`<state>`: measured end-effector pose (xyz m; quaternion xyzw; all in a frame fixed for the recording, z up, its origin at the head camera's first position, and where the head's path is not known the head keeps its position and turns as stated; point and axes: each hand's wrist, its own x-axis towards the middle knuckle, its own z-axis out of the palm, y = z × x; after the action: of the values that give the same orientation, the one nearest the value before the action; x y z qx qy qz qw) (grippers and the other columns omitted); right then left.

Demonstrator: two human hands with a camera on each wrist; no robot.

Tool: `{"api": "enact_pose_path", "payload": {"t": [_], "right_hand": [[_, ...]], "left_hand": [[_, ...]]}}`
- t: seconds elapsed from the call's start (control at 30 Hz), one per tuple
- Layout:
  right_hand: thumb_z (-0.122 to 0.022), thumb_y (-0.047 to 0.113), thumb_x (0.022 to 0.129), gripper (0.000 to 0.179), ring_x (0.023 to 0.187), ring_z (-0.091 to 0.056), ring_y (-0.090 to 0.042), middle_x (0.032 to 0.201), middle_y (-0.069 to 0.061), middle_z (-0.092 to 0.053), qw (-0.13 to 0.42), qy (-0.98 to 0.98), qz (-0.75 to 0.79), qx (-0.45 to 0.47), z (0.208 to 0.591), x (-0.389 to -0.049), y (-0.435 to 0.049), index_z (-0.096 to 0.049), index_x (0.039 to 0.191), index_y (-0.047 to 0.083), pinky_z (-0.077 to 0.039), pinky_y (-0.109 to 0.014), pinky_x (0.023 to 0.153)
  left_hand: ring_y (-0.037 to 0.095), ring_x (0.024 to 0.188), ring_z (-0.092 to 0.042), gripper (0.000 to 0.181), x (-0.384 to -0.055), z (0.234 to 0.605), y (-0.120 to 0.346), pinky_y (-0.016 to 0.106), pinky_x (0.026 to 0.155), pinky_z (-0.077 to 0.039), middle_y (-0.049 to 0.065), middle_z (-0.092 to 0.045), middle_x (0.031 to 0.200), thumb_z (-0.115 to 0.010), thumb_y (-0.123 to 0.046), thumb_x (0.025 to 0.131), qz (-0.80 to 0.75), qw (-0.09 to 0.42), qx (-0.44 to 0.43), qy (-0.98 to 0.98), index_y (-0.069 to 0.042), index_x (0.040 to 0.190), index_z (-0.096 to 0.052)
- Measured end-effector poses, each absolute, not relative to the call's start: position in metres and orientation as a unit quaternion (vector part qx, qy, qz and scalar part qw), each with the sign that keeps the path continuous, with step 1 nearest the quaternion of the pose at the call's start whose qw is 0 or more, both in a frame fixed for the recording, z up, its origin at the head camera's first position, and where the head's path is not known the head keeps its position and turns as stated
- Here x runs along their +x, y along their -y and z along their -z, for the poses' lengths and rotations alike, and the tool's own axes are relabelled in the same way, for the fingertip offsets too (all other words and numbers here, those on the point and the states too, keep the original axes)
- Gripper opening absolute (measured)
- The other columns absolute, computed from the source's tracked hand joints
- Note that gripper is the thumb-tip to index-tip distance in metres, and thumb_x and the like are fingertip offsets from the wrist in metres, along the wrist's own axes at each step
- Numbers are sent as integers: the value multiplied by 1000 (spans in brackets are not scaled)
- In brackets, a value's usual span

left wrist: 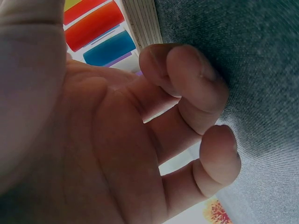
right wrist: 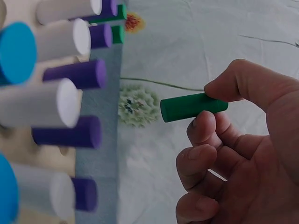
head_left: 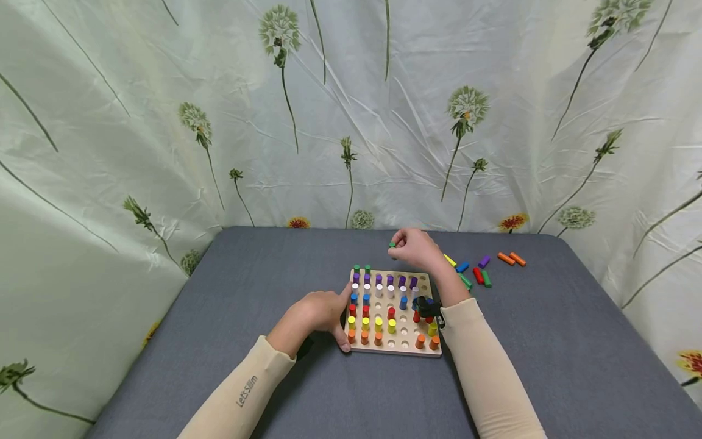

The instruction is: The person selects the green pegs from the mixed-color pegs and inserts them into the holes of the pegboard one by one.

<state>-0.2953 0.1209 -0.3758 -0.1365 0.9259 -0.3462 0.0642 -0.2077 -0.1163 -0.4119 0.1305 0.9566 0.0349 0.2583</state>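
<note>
A wooden pegboard (head_left: 384, 350) lies on the table, with rows of orange, yellow, red, blue, white and purple pegs upright in its holes. Two green pegs (head_left: 367, 269) stand at its far left corner. My right hand (head_left: 418, 250) pinches another green peg (right wrist: 187, 108) between thumb and fingertips, raised beyond the board's far edge. In the right wrist view this peg is tilted nearly level. At the board's left side, my left hand (head_left: 323, 309) rests with the thumb by the near corner and the index finger along the edge. Its other fingers (left wrist: 219, 154) are loosely bent.
Loose pegs lie right of the board: orange pegs (head_left: 506, 259), a purple peg (head_left: 484, 261), a red peg (head_left: 478, 275), and green, blue and yellow ones near my right forearm. A grey cloth (head_left: 247, 274) covers the table. A flower-patterned curtain (head_left: 384, 152) hangs behind it.
</note>
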Motion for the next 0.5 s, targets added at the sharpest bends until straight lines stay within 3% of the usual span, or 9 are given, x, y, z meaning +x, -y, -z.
{"api": "enact_pose_path", "payload": {"t": [0.5], "right_hand": [[-67, 21, 98, 24, 81, -58, -19, 103, -9, -68, 116, -929, 311, -163, 398, -300, -99, -68, 116, 6, -47, -33, 72]], "left_hand": [[24, 130, -63, 146, -207, 411, 117, 47, 116, -49, 12, -59, 155, -93, -67, 65, -29, 259, 132, -957, -16, 173, -9]]}}
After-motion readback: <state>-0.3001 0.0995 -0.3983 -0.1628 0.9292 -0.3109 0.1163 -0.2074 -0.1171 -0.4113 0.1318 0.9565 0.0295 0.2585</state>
